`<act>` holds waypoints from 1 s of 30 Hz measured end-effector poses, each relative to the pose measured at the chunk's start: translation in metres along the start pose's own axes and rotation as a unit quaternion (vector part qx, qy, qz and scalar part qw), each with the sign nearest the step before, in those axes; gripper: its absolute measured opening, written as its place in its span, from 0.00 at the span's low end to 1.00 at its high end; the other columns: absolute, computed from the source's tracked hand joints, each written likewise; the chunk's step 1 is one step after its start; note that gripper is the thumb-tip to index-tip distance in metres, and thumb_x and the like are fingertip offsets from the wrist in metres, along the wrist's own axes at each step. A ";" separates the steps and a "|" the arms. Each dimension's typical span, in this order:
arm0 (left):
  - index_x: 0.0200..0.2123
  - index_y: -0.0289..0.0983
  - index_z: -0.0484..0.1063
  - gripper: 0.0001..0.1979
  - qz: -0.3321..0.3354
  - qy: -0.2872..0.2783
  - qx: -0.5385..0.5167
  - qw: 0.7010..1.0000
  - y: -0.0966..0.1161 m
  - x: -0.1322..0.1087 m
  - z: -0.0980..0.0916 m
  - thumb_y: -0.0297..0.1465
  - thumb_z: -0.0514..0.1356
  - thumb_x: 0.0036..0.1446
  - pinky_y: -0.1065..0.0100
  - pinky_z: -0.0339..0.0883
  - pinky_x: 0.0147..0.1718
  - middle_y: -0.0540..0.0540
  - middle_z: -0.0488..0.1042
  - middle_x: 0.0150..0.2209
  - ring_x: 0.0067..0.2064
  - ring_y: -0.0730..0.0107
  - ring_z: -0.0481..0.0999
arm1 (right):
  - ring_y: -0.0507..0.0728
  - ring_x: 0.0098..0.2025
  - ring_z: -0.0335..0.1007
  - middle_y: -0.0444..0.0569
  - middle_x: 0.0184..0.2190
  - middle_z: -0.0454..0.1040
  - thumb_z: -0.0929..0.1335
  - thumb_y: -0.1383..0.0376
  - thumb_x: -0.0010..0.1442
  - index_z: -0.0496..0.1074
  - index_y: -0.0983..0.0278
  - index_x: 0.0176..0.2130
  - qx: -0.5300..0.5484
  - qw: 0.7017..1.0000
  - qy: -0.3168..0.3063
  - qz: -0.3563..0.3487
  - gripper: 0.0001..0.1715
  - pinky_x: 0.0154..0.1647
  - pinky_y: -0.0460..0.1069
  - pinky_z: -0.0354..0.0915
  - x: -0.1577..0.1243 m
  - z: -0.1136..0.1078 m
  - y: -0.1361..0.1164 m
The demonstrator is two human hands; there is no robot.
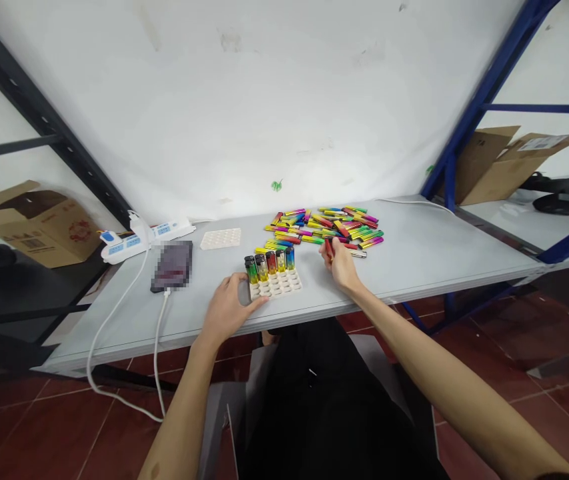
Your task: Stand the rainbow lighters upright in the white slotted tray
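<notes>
My left hand (pixel 227 303) is around the near left corner of a white tray (pixel 284 283) with rows of holes. Its thumb lies along the front edge and its fingers are at the left side. Several lighters (pixel 271 262) in green, yellow, red and blue stand upright in the tray, mostly along its back row. My right hand (pixel 340 265), fingers closed, pinches a red lighter (pixel 329 248) at the near side of a loose pile of shiny multicoloured lighters (pixel 324 227). The lower part of that red lighter is hidden by the fingers.
A second white holed tray (pixel 220 239) lies flat behind on the left. Further left are a blurred phone (pixel 172 265) on a white cable (pixel 160 327) and a power strip (pixel 147 240). Cardboard boxes (pixel 39 223) stand beyond both side frames. The wall (pixel 284 100) backs the table.
</notes>
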State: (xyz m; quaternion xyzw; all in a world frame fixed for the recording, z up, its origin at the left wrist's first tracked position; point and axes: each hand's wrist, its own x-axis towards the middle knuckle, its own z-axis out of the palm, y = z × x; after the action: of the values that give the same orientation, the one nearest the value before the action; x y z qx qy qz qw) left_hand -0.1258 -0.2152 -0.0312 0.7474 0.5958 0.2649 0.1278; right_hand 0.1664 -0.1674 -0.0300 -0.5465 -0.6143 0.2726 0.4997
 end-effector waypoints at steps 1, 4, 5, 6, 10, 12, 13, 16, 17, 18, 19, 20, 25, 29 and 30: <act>0.52 0.42 0.66 0.29 0.000 0.000 0.000 1.000 0.000 0.000 0.000 0.53 0.64 0.56 0.50 0.68 0.55 0.40 0.75 0.55 0.59 0.46 0.73 | 0.54 0.24 0.61 0.44 0.27 0.66 0.49 0.44 0.71 0.69 0.61 0.37 0.003 1.000 0.011 -0.006 0.34 0.29 0.50 0.63 -0.001 0.000 -0.004; 0.52 0.41 0.66 0.29 -0.001 0.000 0.001 1.000 0.001 0.000 0.000 0.52 0.65 0.56 0.50 0.67 0.55 0.40 0.75 0.55 0.59 0.45 0.73 | 0.56 0.35 0.68 0.47 0.35 0.71 0.62 0.45 0.66 0.71 0.61 0.38 -0.002 0.999 0.030 -0.042 0.24 0.40 0.51 0.66 -0.005 -0.001 -0.018; 0.52 0.41 0.66 0.29 -0.001 0.000 0.000 1.000 0.001 0.000 0.000 0.52 0.65 0.56 0.50 0.67 0.55 0.40 0.75 0.54 0.59 0.45 0.73 | 0.57 0.38 0.69 0.48 0.36 0.72 0.66 0.45 0.63 0.71 0.61 0.37 -0.013 0.997 0.030 -0.063 0.22 0.43 0.51 0.66 -0.006 -0.001 -0.023; 0.52 0.41 0.66 0.28 0.000 0.000 -0.001 1.000 0.001 0.000 0.000 0.52 0.65 0.56 0.50 0.67 0.55 0.40 0.75 0.54 0.59 0.46 0.73 | 0.58 0.39 0.68 0.48 0.36 0.72 0.69 0.46 0.61 0.72 0.61 0.36 -0.021 0.996 0.030 -0.085 0.20 0.44 0.51 0.65 -0.007 -0.001 -0.029; 0.52 0.42 0.66 0.28 0.001 0.002 -0.005 1.000 0.000 0.000 0.001 0.51 0.65 0.56 0.51 0.68 0.54 0.41 0.75 0.54 0.59 0.46 0.73 | 0.55 0.31 0.67 0.46 0.32 0.74 0.71 0.49 0.61 0.74 0.61 0.35 -0.022 0.993 -0.032 -0.107 0.19 0.35 0.50 0.64 -0.009 0.002 -0.053; 0.52 0.42 0.66 0.29 0.004 0.003 -0.006 1.000 -0.001 0.000 0.001 0.52 0.66 0.56 0.51 0.68 0.54 0.40 0.75 0.54 0.59 0.46 0.73 | 0.55 0.29 0.69 0.45 0.31 0.77 0.72 0.49 0.62 0.75 0.61 0.38 -0.037 0.991 -0.079 -0.096 0.18 0.33 0.50 0.63 -0.009 0.009 -0.061; 0.52 0.41 0.66 0.29 0.005 0.002 -0.007 1.000 0.000 -0.001 0.000 0.52 0.65 0.56 0.52 0.68 0.54 0.40 0.75 0.54 0.59 0.46 0.73 | 0.55 0.29 0.70 0.45 0.31 0.78 0.72 0.50 0.62 0.76 0.61 0.40 -0.058 0.989 -0.095 -0.101 0.18 0.33 0.49 0.62 -0.009 0.013 -0.064; 0.52 0.41 0.66 0.28 0.006 0.000 -0.008 1.000 0.000 -0.001 0.000 0.51 0.65 0.56 0.52 0.68 0.54 0.40 0.75 0.53 0.58 0.46 0.73 | 0.55 0.33 0.73 0.47 0.37 0.81 0.72 0.54 0.64 0.77 0.62 0.41 -0.143 0.973 -0.116 -0.138 0.14 0.36 0.49 0.63 -0.010 0.026 -0.068; 0.52 0.41 0.66 0.28 0.004 0.000 -0.007 1.000 0.001 -0.001 0.000 0.51 0.65 0.56 0.52 0.68 0.53 0.40 0.75 0.53 0.58 0.46 0.74 | 0.55 0.34 0.74 0.48 0.39 0.81 0.72 0.56 0.64 0.77 0.62 0.42 -0.173 0.967 -0.121 -0.145 0.13 0.37 0.49 0.62 -0.011 0.030 -0.070; 0.52 0.41 0.66 0.28 0.003 0.000 -0.007 1.000 0.001 -0.001 -0.001 0.51 0.65 0.56 0.52 0.68 0.53 0.40 0.75 0.53 0.58 0.46 0.74 | 0.56 0.36 0.74 0.48 0.42 0.81 0.72 0.57 0.65 0.77 0.62 0.44 -0.204 0.960 -0.126 -0.146 0.12 0.37 0.49 0.62 -0.012 0.033 -0.071; 0.52 0.41 0.66 0.28 0.002 0.000 -0.007 1.000 0.001 -0.001 -0.001 0.51 0.65 0.56 0.52 0.69 0.53 0.40 0.75 0.53 0.58 0.45 0.74 | 0.57 0.39 0.75 0.49 0.44 0.81 0.72 0.58 0.65 0.77 0.62 0.46 -0.235 0.953 -0.130 -0.143 0.13 0.38 0.49 0.62 -0.013 0.036 -0.074; 0.52 0.41 0.66 0.28 0.001 0.001 -0.006 1.000 0.001 -0.001 -0.001 0.51 0.66 0.56 0.52 0.69 0.53 0.40 0.75 0.53 0.58 0.45 0.74 | 0.58 0.41 0.75 0.50 0.46 0.81 0.72 0.58 0.65 0.77 0.62 0.48 -0.265 0.945 -0.132 -0.138 0.13 0.38 0.50 0.62 -0.014 0.037 -0.076; 0.53 0.41 0.65 0.29 0.003 0.002 -0.008 1.000 0.000 0.000 0.000 0.51 0.66 0.55 0.51 0.68 0.54 0.41 0.75 0.54 0.58 0.46 0.74 | 0.60 0.44 0.76 0.51 0.47 0.80 0.70 0.57 0.67 0.76 0.62 0.47 -0.379 0.904 -0.166 -0.112 0.13 0.35 0.50 0.61 -0.012 0.039 -0.095; 0.52 0.41 0.65 0.28 0.003 0.003 -0.006 1.000 0.001 0.000 0.000 0.50 0.66 0.55 0.52 0.68 0.54 0.41 0.75 0.53 0.58 0.47 0.74 | 0.62 0.43 0.78 0.54 0.41 0.82 0.69 0.56 0.67 0.78 0.62 0.43 -0.424 0.882 -0.186 -0.084 0.13 0.34 0.50 0.61 -0.009 0.044 -0.105; 0.52 0.41 0.65 0.28 0.004 0.003 -0.005 1.000 0.001 0.000 0.000 0.50 0.66 0.56 0.52 0.68 0.54 0.41 0.75 0.53 0.58 0.47 0.74 | 0.63 0.42 0.78 0.55 0.40 0.82 0.68 0.54 0.67 0.79 0.63 0.42 -0.428 0.881 -0.186 -0.078 0.15 0.33 0.50 0.61 -0.010 0.045 -0.107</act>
State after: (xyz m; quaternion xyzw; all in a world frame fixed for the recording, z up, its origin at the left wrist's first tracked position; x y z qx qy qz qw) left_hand -0.1250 -0.2157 -0.0312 0.7482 0.5919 0.2705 0.1292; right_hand 0.0815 -0.1939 0.0449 -0.5967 -0.7935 0.0396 0.1128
